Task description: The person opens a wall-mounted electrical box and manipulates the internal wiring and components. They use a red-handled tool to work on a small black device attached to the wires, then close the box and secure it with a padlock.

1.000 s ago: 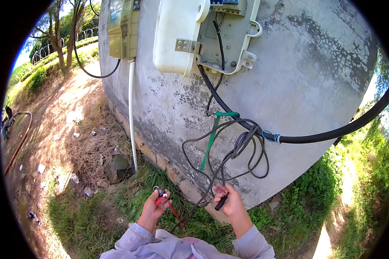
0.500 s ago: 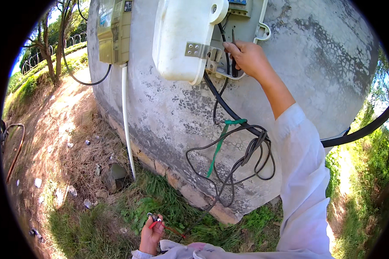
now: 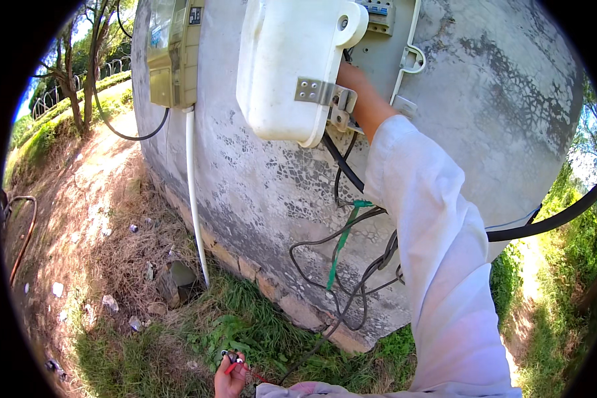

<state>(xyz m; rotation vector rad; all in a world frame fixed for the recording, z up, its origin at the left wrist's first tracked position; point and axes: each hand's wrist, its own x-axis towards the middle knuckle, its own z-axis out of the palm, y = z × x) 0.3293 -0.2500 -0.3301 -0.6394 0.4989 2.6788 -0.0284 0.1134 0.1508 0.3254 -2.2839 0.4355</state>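
Note:
My right hand [image 3: 353, 78] reaches into the wall-mounted electrical box, behind its hinged white cover [image 3: 278, 73]. Its fingers are hidden there, and so is anything they hold. The grey interior [image 3: 395, 50] of the box shows to the right, with a blue-and-grey breaker [image 3: 380, 13] at the top. Low in the view, my left hand [image 3: 229, 381] is closed on a small red and dark piece with shiny metal, too small to name. A red wire [image 3: 262, 379] runs from beside this hand toward a dark cable.
A thick black cable [image 3: 341, 161] leaves the box bottom. Looped thinner cable [image 3: 295, 255] hangs on the wall, tied with a green strip [image 3: 340, 249]. A beige meter box [image 3: 169, 60] and white conduit [image 3: 194, 192] stand left. Grass and a rock [image 3: 180, 274] lie below.
My right hand has moved left and deeper, from gripping a black-handled screwdriver in the open box to behind the cover. The screwdriver is out of sight. My left hand still grips the small piece.

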